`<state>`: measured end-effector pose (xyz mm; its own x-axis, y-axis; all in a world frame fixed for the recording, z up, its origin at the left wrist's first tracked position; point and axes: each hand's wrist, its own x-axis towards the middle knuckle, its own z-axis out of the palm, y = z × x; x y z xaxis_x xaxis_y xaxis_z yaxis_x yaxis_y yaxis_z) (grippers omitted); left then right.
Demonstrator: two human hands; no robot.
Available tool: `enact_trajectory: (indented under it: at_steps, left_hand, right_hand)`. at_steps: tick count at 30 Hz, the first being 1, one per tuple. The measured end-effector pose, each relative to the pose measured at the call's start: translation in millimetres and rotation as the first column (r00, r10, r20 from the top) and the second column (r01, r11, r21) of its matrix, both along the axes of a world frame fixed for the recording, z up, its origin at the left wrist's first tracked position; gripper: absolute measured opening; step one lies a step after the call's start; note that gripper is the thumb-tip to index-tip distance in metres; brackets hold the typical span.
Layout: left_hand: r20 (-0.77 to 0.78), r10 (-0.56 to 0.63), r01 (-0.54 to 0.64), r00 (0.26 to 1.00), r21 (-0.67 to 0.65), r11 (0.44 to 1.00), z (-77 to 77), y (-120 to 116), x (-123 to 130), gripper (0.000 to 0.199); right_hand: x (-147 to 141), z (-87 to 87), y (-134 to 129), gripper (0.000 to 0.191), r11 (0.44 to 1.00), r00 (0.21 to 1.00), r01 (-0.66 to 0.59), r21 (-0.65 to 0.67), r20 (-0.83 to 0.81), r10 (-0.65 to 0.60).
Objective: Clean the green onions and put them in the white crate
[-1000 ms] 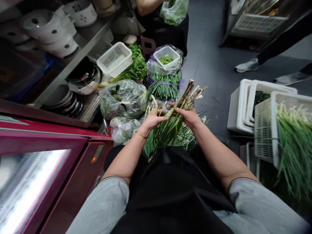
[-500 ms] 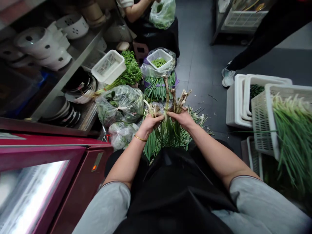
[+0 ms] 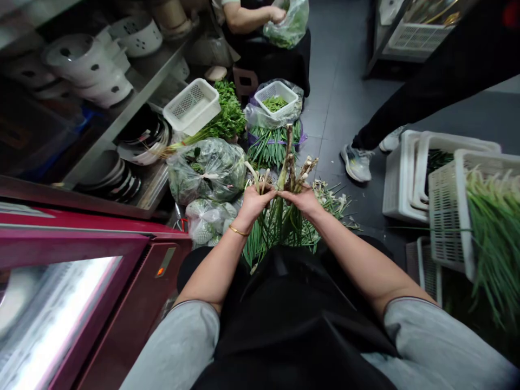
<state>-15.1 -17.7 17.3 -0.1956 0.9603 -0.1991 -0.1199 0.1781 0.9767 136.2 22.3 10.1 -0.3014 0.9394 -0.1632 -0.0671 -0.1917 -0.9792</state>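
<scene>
My left hand (image 3: 257, 205), with a gold bracelet on its wrist, is closed around a few pale-rooted green onions (image 3: 257, 176). Close beside it, my right hand (image 3: 301, 199) grips a bunch of green onions (image 3: 291, 170) with brownish, dirty root ends pointing up and away from me. The thumbs of both hands nearly meet at one thick stalk. Green leaves hang below the hands over my black apron (image 3: 292, 314). Loose onion trimmings (image 3: 333, 200) lie on the floor beyond my right hand.
Bagged greens (image 3: 207, 170), a white basket (image 3: 193, 107) and a small basket of green pieces (image 3: 276, 103) stand ahead. At right are white crates, one holding green onions (image 3: 487, 216). A seated person (image 3: 255, 19) holds a bag; another person's shoe (image 3: 357, 162) is near the crates.
The walking person's leg has moved left, and a second shoe now shows. My view has shifted slightly. Both hands keep hold of the onions.
</scene>
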Motion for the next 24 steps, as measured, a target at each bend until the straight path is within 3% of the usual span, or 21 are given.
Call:
enact_trajectory:
  at_steps: [4,9,14,18,24]
  left_hand:
    - [-0.009,-0.048,0.048,0.999,-0.011,0.999,5.5,-0.3,-16.8,0.030]
    - [0.106,-0.114,0.117,0.988,-0.027,0.993,10.9,-3.5,-21.8,0.038]
    - [0.134,-0.092,0.096,0.987,-0.020,0.995,9.0,-1.9,-16.5,0.039]
    - [0.159,-0.046,0.054,0.986,-0.046,0.997,8.2,0.5,-17.9,0.039]
    - [0.126,-0.108,0.119,0.986,-0.080,0.990,5.1,-0.6,-12.0,0.034]
  right_hand:
    - [6.4,0.0,9.8,0.038,0.996,0.998,-0.032,-0.089,-0.055,0.027]
    - [8.7,3.2,7.3,0.036,0.977,0.988,-0.095,-0.191,-0.137,0.069]
    - [1.3,3.8,-4.9,0.037,0.959,0.977,-0.203,-0.197,-0.110,0.184]
    - [5.9,3.8,-1.0,0.036,0.974,0.985,-0.165,-0.157,-0.077,0.154]
    - [8.0,8.3,0.3,0.036,0.968,0.980,-0.176,-0.177,-0.124,0.156]
